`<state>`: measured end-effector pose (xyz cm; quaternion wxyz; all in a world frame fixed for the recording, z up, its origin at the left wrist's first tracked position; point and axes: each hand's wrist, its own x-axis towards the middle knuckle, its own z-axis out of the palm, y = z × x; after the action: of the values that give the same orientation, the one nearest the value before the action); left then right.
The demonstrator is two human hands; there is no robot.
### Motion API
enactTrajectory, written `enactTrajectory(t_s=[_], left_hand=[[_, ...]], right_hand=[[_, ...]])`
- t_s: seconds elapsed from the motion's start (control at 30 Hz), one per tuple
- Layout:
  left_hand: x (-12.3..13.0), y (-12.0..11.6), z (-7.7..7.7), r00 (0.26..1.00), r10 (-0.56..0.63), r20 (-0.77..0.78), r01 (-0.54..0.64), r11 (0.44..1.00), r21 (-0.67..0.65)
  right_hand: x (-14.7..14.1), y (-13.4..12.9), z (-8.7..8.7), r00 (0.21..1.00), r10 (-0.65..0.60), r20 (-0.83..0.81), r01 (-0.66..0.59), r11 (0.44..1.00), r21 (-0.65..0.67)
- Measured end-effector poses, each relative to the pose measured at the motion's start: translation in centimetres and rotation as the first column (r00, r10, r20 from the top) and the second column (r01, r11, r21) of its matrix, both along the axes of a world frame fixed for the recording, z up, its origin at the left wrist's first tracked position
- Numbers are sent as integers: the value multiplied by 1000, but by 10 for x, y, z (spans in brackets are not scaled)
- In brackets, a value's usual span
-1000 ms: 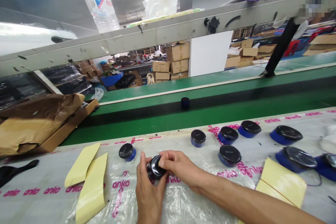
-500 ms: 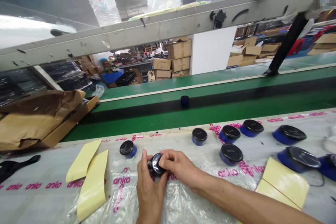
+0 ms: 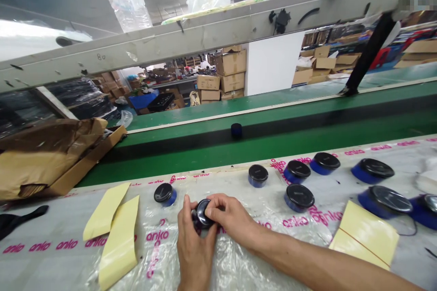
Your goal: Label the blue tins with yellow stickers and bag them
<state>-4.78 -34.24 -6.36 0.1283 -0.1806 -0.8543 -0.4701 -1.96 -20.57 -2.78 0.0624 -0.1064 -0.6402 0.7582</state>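
Observation:
Between my hands is a small round device [image 3: 202,213] with a glossy black top, tilted a little toward me. My left hand [image 3: 194,241] wraps it from the left and below, thumb and fingers around its side. The bent fingers of my right hand [image 3: 227,213] press on the right part of its top; their tips are partly hidden. Close by on the left stands a similar round device [image 3: 165,194] with a black top and blue side. Another such device [image 3: 258,175] stands beyond my right hand.
More blue-sided round devices [image 3: 299,197] stand to the right. Yellow sheets lie left [image 3: 119,245] and right [image 3: 365,236] on the plastic-covered table [image 3: 164,259]. Behind runs a green conveyor [image 3: 191,150] carrying a small dark cylinder [image 3: 236,130]. A cardboard box [image 3: 85,163] sits at left.
The whole view shifts slightly, with the scene drifting a little left. My hands keep the same hold on the round device.

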Motion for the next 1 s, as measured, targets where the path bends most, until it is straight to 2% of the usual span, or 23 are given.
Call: enactTrajectory(t_s=[0.27,0.5,0.7,0.9,1.0], left_hand=[[-1,-1,-2,999,9,-31,-9,1000,-19],[0,-1,-4,1000,2,-25,-2,1000,-13],[0,-1,-4,998,11,61,-16,996,83],[1,0,0,988,-90,126,58,970,236],[0,0,-2,986,-118,120,84,964,253]], right_hand=[[0,-5,-8,996,-79,-34,82,988,130],[1,-8,-9,992,-128,4,125,976,175],[2,-7,0,978,-193,72,177,966,190],[-1,-2,2,981,-177,76,165,976,142],[0,-2,0,980,-162,114,137,970,201]])
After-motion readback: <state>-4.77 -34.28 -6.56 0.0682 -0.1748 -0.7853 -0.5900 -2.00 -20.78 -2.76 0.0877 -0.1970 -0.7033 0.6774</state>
